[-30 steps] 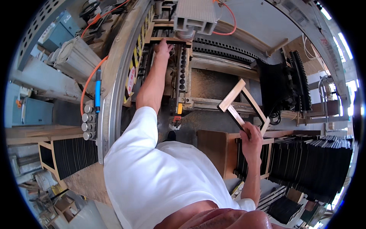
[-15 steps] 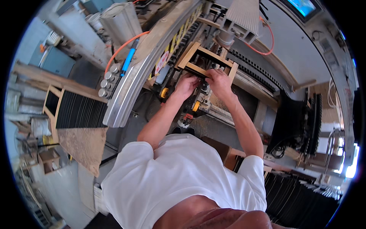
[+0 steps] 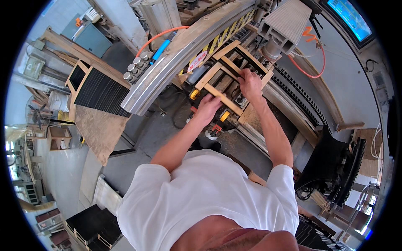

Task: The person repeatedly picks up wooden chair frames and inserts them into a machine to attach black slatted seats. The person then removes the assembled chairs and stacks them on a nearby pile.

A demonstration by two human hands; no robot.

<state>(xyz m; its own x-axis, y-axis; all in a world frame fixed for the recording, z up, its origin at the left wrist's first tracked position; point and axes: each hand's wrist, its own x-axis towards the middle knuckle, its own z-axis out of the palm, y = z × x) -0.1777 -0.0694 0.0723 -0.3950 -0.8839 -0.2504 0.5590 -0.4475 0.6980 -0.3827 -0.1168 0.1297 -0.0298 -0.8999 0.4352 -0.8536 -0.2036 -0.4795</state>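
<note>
A light wooden frame [image 3: 225, 100] with dark inner edges lies on the machine bed in front of me. My left hand [image 3: 208, 109] is closed around its near rail, with the fingertips over the wood. A second wooden frame [image 3: 226, 49] lies just beyond it, close against it. My right hand [image 3: 251, 85] is bent down with its fingers pinched at the rails where the two frames meet. I cannot tell which of those rails it grips, as the hand hides part of the wood. Yellow wheels [image 3: 225, 116] sit below the near rail.
An aluminium beam [image 3: 289, 21] overhangs the far right of the bed. To the left runs a metal rail [image 3: 146, 92] with an orange hose [image 3: 161, 32]. A stack of black-edged panels [image 3: 100, 92] stands further left. A lit screen [image 3: 349, 19] is at upper right.
My hands have moved apart; the left is now at the near rail of a frame lying nearer to me. Two frames now show where one was plain. The view has shifted.
</note>
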